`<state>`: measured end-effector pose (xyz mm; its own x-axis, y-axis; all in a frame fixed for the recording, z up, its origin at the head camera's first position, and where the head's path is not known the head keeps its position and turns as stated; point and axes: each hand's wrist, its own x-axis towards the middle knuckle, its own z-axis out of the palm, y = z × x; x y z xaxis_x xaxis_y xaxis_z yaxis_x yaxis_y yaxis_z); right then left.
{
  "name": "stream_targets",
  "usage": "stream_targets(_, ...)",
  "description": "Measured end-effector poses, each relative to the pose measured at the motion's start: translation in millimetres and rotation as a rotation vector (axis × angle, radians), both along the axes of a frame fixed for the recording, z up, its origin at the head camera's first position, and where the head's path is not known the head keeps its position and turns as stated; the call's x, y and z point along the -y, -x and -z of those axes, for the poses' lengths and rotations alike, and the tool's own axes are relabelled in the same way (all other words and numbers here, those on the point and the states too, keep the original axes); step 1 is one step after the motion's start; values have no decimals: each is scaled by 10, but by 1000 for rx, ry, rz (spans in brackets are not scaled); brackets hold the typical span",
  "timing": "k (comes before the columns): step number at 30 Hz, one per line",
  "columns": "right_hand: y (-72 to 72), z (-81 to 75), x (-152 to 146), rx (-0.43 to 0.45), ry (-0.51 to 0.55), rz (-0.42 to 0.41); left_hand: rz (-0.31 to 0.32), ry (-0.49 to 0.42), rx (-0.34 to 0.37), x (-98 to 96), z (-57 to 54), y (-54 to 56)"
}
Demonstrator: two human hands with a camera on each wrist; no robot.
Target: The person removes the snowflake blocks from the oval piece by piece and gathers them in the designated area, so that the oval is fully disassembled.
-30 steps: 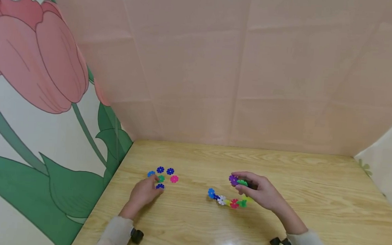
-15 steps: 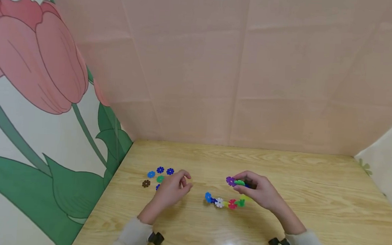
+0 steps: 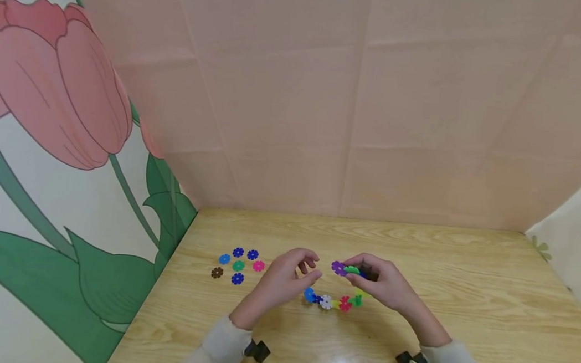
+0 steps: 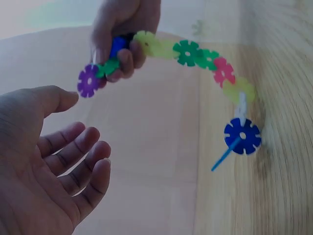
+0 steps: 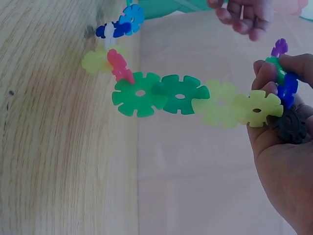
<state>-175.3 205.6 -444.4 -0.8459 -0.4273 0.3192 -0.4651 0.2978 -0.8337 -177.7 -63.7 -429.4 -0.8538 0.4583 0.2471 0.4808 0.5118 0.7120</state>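
Observation:
My right hand [image 3: 386, 283] pinches one end of a chain of interlocking snowflake discs [image 5: 181, 95]. A purple disc [image 3: 338, 268] sticks out past its thumb and fingertips, joined to a green disc [image 4: 107, 67]. Blue and black discs [image 5: 292, 125] lie against the palm. From there the chain runs through yellow, green, red and white pieces and curves down to a light blue disc [image 3: 309, 295] at its far end, close over the table. My left hand [image 3: 288, 278] is just left of the purple disc, fingers loosely bent and apart, holding nothing.
Several loose snowflake discs lie at the left of the wooden table [image 3: 464, 281], among them a brown one [image 3: 217, 272], a pink one [image 3: 258, 265] and a green one [image 3: 237, 265]. A pink cloth backdrop [image 3: 354, 124] rises behind the table; a tulip-print panel [image 3: 50, 106] stands at left.
My left hand has moved right from the loose discs toward the chain, uncovering the brown and pink discs. My right hand stays nearly in place; the purple disc has shifted slightly left.

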Motion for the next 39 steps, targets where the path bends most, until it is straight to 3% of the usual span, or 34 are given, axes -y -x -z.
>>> stream_targets(7, 14, 20, 11, -27, 24, -26, 43, 3, 7, -155, -18, -22)
stream_targets(17, 5, 2, 55, -63, 35, -30, 28, 47, 40, -304, -77, -8)
stream_targets(29, -4, 14, 78, -61, 17, -11, 34, 112, 70, -325, -138, 3)
stream_targets(39, 6, -5, 86, -89, 26, 6, 36, 97, 65, -350, -172, 8)
